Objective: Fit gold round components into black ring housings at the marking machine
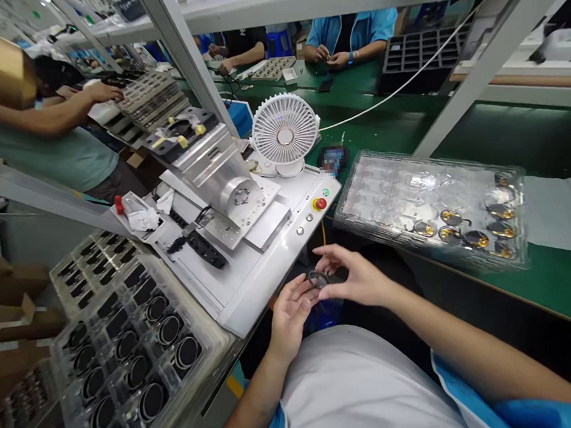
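Note:
Close in front of my body, both hands meet around a small round dark part with a ring-like rim (319, 278). My left hand (293, 309) supports it from the left with its fingers curled underneath. From the other side my right hand (352, 276) grips its edge between thumb and fingers. The part's exact kind is too small to make out. Just beyond the hands is the front edge of a white machine table (270, 268), which carries a metal press fixture (232, 192) and a red emergency stop button (319, 203).
At right, a clear plastic tray (387, 193) holds several round parts with yellow film. Stacked trays of round black parts (139, 370) stand at lower left. A white fan (285, 135) sits behind the controls. A slanted frame post (184, 57) rises nearby. Co-workers sit across the green bench.

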{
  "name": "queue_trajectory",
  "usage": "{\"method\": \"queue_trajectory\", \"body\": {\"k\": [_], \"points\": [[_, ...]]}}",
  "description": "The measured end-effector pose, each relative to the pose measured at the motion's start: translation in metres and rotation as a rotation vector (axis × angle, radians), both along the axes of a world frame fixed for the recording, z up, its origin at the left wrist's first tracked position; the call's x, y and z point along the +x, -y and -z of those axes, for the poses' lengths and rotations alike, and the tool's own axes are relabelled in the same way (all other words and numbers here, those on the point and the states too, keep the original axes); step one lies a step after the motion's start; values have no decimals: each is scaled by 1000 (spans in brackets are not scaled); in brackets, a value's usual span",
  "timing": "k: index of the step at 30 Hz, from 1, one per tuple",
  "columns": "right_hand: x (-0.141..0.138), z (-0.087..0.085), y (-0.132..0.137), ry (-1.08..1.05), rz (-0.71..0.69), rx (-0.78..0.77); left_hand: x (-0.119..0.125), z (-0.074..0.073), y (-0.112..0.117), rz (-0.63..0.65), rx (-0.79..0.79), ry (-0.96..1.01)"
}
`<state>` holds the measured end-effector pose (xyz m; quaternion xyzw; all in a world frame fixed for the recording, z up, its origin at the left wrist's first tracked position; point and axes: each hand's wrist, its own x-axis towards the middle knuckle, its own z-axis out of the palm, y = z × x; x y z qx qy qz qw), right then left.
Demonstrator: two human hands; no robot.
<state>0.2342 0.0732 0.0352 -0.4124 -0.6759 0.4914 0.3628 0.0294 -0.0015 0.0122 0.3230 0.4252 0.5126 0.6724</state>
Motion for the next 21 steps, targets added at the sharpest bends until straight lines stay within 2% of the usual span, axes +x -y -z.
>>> {"method": "queue_trajectory", "body": {"k": [3,6,8,10,12,13,17,19,21], "points": [[-13,18,27,-81,53,26,13,12,-1,-6,-44,149],[-22,29,37,-103,131,14,19,16,-3,-23,-88,198],[-21,27,35,-102,115,49,21,15,-5,-32,-106,206],[-8,17,28,-33,34,108,21,13,-7,-41,-108,184],[21,1,14,119,21,131,18,10,-8,-54,-106,132],[41,-6,6,221,71,121,15,9,-7,-64,-106,104],[130,-23,-31,754,467,10,3,8,-3,-75,-85,75],[163,-22,-43,912,506,-76,-1,11,-1,-64,-48,90],[181,-20,-50,954,478,-146,-2,16,1,-50,-13,94]]}}
